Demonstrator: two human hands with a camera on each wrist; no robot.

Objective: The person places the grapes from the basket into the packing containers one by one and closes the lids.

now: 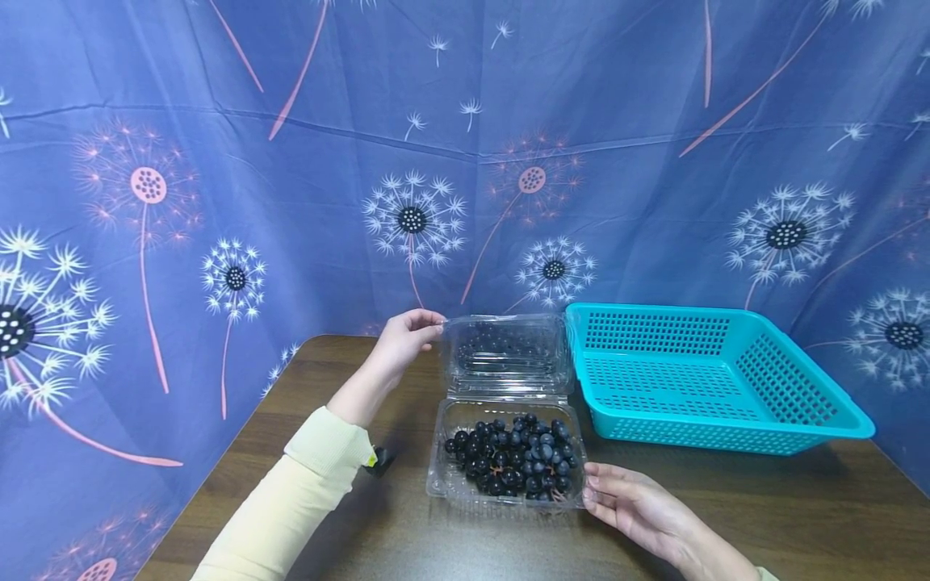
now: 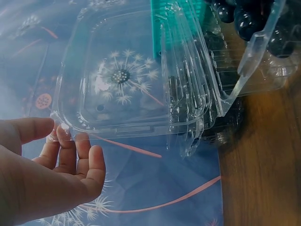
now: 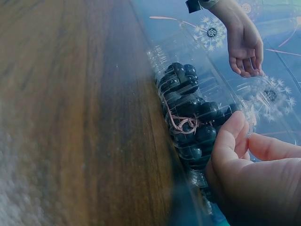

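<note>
A clear plastic clamshell box (image 1: 437,472) stands on the table with its lid (image 1: 508,379) raised at the back. Dark grapes (image 1: 508,456) on pinkish stems fill much of its base. My left hand (image 1: 410,339) pinches the lid's upper left corner between thumb and fingers, which shows closely in the left wrist view. At the base's front right corner, my right hand (image 1: 639,508) pinches the rim; thumb and forefinger meet at the plastic in the right wrist view, beside the grapes (image 3: 188,113).
A turquoise perforated basket (image 1: 726,436) sits right of the box, its left side close to the lid. The brown wooden table (image 1: 799,516) ends at a blue cloth (image 1: 327,202) with dandelion prints. A small black object (image 1: 379,461) shows by the left sleeve.
</note>
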